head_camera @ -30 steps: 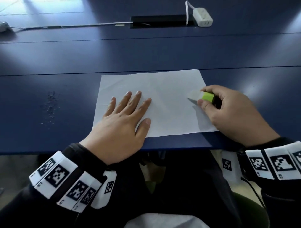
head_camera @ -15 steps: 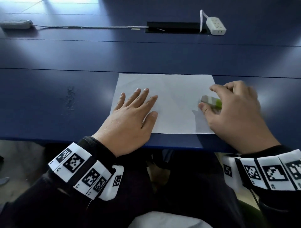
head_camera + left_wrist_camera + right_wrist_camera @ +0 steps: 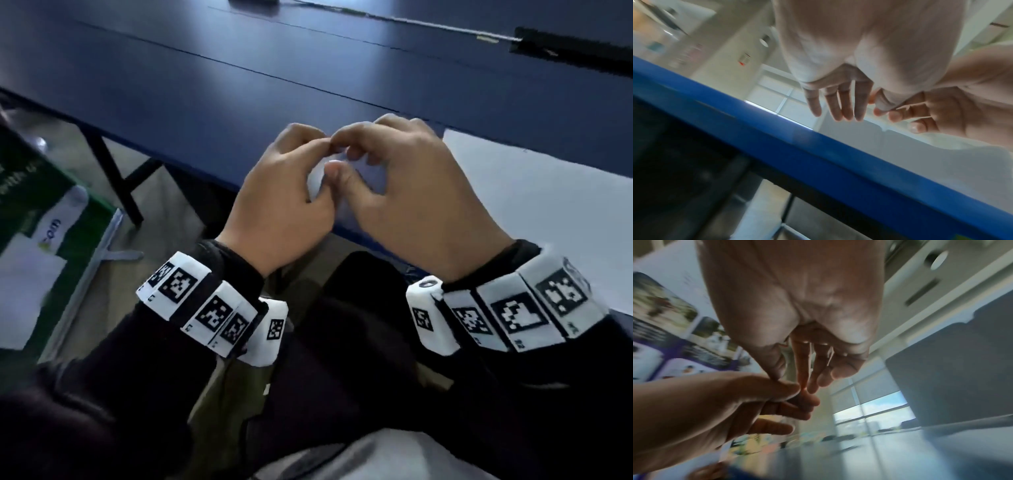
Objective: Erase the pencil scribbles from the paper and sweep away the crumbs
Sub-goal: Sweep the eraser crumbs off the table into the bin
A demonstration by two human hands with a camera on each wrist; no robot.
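Both hands meet over the near edge of the dark blue table [image 3: 239, 85], at the left end of the white paper [image 3: 531, 212]. My left hand [image 3: 322, 157] has its fingers curled, thumb and forefinger closed toward the right hand's fingertips. My right hand [image 3: 346, 154] curls the same way and its fingertips touch the left ones. In the right wrist view the left hand [image 3: 777, 395] pinches against the right hand [image 3: 803, 378]; what sits between them is hidden. The left wrist view shows the left fingers [image 3: 838, 105] hanging loosely. No eraser, scribbles or crumbs are visible.
A green box [image 3: 51, 205] stands on the floor at the left, beside a black table leg [image 3: 116, 178]. A white cable [image 3: 411, 24] runs along the far side to a dark slot [image 3: 582, 51]. My lap is just below the table edge.
The left hand has lifted off the paper and the right hand has left its right edge; both came together at the paper's left end. The green-sleeved eraser is out of sight. The head view swung left.
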